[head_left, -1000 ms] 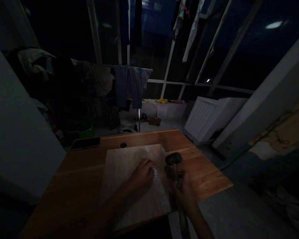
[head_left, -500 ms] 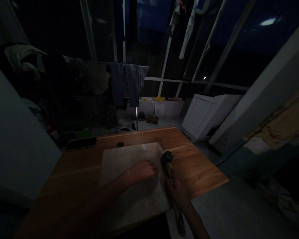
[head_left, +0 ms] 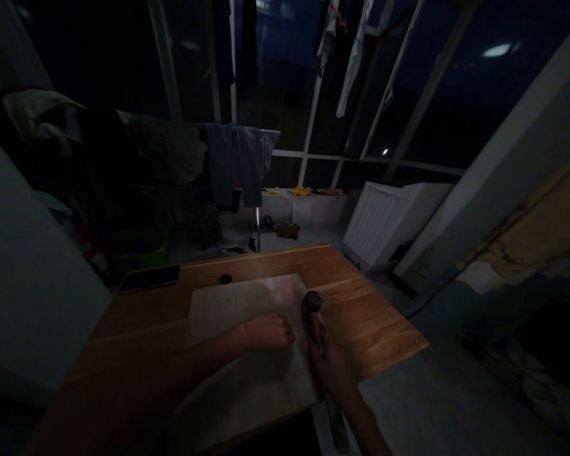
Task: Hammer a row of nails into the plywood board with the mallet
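A pale square board [head_left: 218, 316] lies on the wooden table. My left hand [head_left: 269, 330] is closed over its middle, fingers curled down. What these fingers hold, if anything, is hidden in the dim light. My right hand [head_left: 335, 367] grips the handle of a mallet with a dark rounded head [head_left: 312, 303]. That head is at the board's right edge, close to my left hand; the long handle runs back below my right hand towards me. Small dark specks show near the board's far edge.
On the table [head_left: 375, 316], a dark phone [head_left: 149, 278] lies at the far left, near a round hole [head_left: 225, 278]. Beyond stand a rack with hanging clothes [head_left: 235, 161] and a white ribbed cabinet-like unit [head_left: 375, 218]. A pale wall or panel rises close at left.
The whole view has shifted slightly. The mallet stays in my right hand, its head turned a little. My left hand remains closed over the board.
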A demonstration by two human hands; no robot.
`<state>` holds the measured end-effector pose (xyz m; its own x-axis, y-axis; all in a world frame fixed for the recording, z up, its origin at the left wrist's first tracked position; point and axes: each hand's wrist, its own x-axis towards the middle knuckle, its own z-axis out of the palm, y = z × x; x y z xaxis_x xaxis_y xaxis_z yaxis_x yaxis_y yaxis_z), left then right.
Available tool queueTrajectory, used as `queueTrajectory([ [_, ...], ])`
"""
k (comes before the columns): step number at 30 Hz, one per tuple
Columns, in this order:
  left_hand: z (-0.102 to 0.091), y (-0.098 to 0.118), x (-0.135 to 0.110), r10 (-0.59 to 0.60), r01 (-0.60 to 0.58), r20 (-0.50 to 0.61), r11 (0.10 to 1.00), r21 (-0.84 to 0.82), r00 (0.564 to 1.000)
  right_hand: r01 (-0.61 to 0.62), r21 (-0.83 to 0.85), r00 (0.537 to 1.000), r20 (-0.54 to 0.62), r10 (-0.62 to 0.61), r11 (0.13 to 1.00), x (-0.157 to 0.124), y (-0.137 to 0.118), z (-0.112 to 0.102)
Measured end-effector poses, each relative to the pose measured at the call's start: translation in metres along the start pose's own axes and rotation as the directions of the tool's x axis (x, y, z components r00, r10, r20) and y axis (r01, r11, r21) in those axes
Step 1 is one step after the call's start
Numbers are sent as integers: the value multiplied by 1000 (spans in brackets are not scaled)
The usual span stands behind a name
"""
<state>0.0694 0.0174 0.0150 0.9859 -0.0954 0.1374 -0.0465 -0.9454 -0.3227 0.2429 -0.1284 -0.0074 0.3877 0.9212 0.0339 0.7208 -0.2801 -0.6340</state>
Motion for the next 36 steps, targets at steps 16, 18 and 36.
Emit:
queueTrajectory([
  [16, 9, 12, 5, 12, -12, -4, 999, 36, 1000, 63, 128, 998, -19, -61, 990, 3, 8, 5],
  [18, 10, 10, 3, 29, -28, -12, 999, 42, 1000, 58, 146, 998, -12, -57, 988, 4, 10, 6],
  [36, 8, -8, 5, 159, -154, -111, 987, 50, 981, 39, 139, 999, 0, -40, 990, 5, 7, 5],
])
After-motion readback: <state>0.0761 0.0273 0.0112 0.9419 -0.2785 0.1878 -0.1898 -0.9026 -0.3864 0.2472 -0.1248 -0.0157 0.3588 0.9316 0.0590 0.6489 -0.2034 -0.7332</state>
